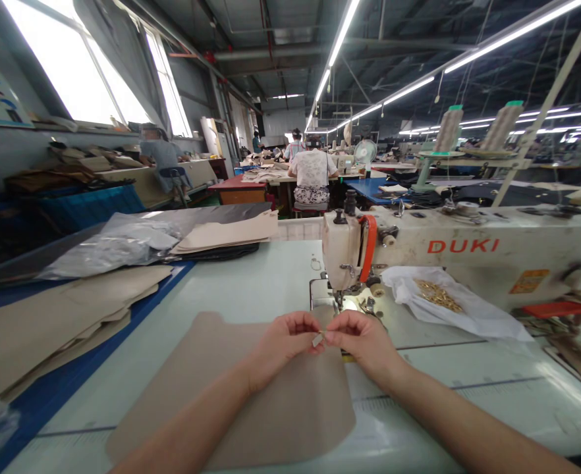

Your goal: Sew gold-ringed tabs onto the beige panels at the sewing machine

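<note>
My left hand (286, 339) pinches a small beige tab (317, 340) in front of the sewing machine's needle. My right hand (363, 341) meets it there, thumb and forefinger pressed together at the tab's upper end. A tiny yellowish bit shows between the fingertips, too small to name surely. Beneath both hands lies a large taupe panel (271, 415) with rounded corners, flat on the pale green table. The white sewing machine (340, 250) stands just beyond, its needle area partly behind my fingers. Small brass-coloured pieces (437, 296) sit on a white plastic bag (488, 319) under the machine arm.
Stacked beige panels (63, 316) lie on a blue surface at left. Behind them are clear plastic bags (117, 247) and another beige stack (226, 232). Thread cones (449, 130) stand behind the machine. A seated person (314, 172) works farther ahead; another sits near the windows.
</note>
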Demonstrator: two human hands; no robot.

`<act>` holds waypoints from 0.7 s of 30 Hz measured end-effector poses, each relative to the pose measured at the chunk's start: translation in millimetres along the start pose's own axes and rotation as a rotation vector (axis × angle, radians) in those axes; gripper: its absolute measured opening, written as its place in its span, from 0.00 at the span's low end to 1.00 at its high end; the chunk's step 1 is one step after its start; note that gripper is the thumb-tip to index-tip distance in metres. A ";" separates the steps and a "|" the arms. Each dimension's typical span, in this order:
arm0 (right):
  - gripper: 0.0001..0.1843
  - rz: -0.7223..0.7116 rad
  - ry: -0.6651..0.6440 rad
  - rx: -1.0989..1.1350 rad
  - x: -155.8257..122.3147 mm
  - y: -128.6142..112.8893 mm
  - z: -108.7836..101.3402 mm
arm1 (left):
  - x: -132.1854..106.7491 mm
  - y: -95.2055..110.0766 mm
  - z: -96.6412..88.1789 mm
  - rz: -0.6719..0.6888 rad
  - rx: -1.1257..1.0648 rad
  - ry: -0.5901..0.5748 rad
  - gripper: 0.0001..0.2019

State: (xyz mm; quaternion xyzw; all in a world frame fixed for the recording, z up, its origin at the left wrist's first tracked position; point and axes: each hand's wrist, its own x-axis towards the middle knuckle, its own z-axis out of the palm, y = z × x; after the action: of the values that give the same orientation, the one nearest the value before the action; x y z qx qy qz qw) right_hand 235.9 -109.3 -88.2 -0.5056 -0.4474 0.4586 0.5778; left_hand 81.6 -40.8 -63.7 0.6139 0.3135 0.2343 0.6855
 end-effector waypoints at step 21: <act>0.06 -0.551 0.062 -0.633 -9.5 -6.3 1.2 | 4.4 -21.0 -4.0 0.269 0.417 0.246 0.03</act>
State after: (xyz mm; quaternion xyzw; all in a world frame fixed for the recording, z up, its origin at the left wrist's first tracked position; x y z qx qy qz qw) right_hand 233.5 -118.8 -82.4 -0.5332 -0.6672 0.1113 0.5081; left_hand 80.4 -37.7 -85.2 0.7449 0.3516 0.3264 0.4636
